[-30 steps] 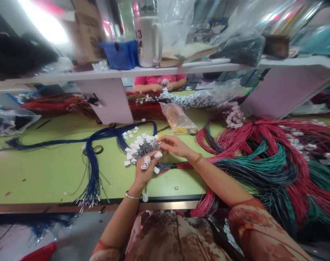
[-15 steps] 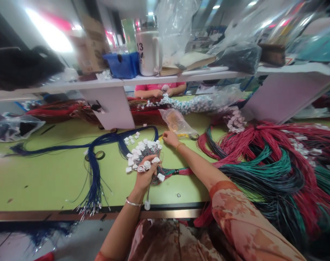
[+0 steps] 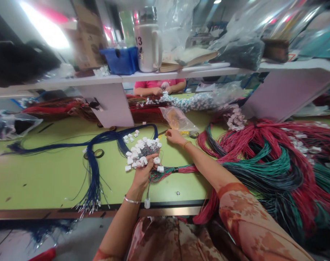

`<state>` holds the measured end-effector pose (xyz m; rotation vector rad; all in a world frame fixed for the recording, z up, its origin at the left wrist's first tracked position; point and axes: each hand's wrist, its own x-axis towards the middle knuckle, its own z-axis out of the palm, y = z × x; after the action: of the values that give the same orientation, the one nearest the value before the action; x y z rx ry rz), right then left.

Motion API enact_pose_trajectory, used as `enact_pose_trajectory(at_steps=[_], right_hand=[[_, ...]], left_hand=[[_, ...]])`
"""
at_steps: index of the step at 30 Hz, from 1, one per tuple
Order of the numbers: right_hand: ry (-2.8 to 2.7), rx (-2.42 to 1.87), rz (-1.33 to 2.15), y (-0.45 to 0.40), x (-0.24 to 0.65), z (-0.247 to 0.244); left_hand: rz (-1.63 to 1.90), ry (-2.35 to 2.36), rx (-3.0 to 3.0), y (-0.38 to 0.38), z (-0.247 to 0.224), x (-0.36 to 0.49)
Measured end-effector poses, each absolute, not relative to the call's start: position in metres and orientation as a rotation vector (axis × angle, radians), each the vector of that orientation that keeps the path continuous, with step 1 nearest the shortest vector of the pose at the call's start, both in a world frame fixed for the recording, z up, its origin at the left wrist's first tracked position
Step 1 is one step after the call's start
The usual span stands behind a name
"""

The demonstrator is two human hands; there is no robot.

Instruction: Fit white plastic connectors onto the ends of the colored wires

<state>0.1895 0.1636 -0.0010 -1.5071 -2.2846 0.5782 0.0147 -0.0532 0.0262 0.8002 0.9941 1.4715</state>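
My right grip (image 3: 173,137) has moved from the white plastic connectors (image 3: 140,148) to small yellow pieces (image 3: 184,133) on the green counter (image 3: 50,177); its hold I cannot tell. My left grip (image 3: 142,175) alone clasps the connectors' thin dark wires (image 3: 148,150).

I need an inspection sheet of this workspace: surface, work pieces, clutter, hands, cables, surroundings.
Surface: green tabletop, small dark marks at left.
Work pieces: white connectors cluster at the end of a red-green wire bundle.
Clutter: tape roll, plastic bag, small yellow pieces.
Hands: left hand holds the wire bundle near its connectors; right hand is beside the yellow pieces, grip unclear.
Cables: blue wires reach the front edge; red, green and dark wires heap at right.
Surroundings: shelf with mug and blue bin; person in pink opposite.
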Motion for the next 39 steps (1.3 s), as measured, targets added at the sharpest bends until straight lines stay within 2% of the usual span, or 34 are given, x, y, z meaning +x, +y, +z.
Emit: enact_pose_trajectory(at_steps=[14,19,25,30,35,39], right_hand=[[-2.027,-1.456,0.782,0.155,0.185,0.000],[-1.849,-1.298,1.045,0.127,0.184,0.014],[-1.247,-0.849,1.694,0.079,0.182,0.033],[-1.146,-0.706,1.914,0.047,0.186,0.045],[-1.340,-0.652,1.753,0.021,0.185,0.055],[-1.668,-0.672,1.306,0.004,0.182,0.062]], left_hand=[[1.463,0.902,0.705,-0.051,0.023,0.011],[1.560,0.881,0.741,-0.050,0.029,0.014],[1.608,0.863,0.731,-0.050,0.030,0.017],[1.626,0.904,0.685,-0.049,0.026,0.018],[1.588,0.926,0.689,-0.050,0.027,0.018],[1.586,0.950,0.716,-0.052,0.030,0.020]])
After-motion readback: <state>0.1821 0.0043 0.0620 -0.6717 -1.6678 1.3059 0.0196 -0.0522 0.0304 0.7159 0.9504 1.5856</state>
